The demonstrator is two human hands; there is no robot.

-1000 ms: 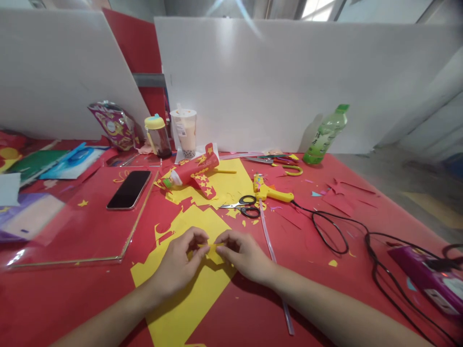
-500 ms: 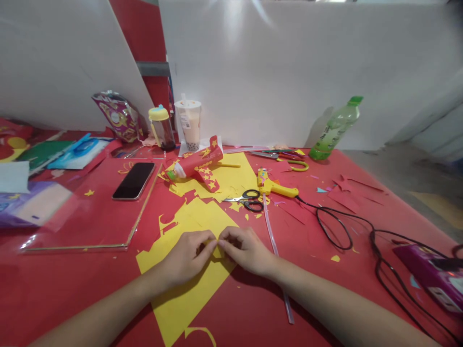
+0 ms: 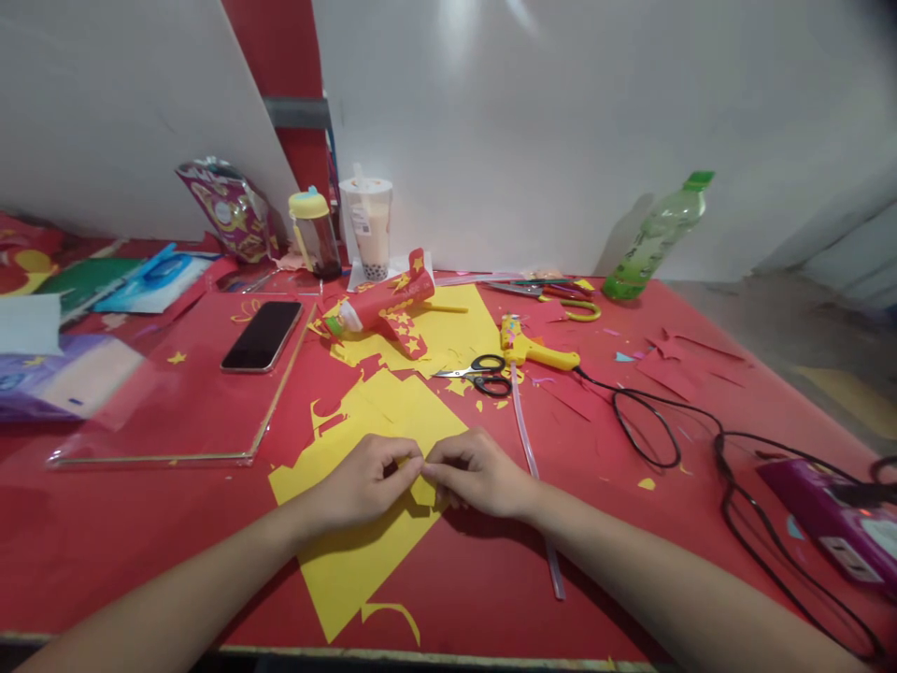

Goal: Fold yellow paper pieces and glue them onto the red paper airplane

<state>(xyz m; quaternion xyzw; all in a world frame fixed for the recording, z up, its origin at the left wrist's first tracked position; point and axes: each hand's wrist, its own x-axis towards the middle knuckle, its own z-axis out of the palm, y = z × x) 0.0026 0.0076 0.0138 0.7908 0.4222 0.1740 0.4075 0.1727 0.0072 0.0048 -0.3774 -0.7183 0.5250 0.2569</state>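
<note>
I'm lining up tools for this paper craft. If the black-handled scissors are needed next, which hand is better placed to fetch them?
Probably the right hand: the scissors lie beyond it, slightly to its right, while the left hand would have to cross over. Both hands now pinch the small yellow paper piece.

Red bench (image 3: 105, 561) fills the lower view, near edge visible at bottom. Two large white boards (image 3: 561, 121) stand upright along its far side, with a red wall strip (image 3: 280, 47) and a grey bracket showing in the gap between them. Grey floor (image 3: 805, 327) at right; soft glare on the right board.
</note>
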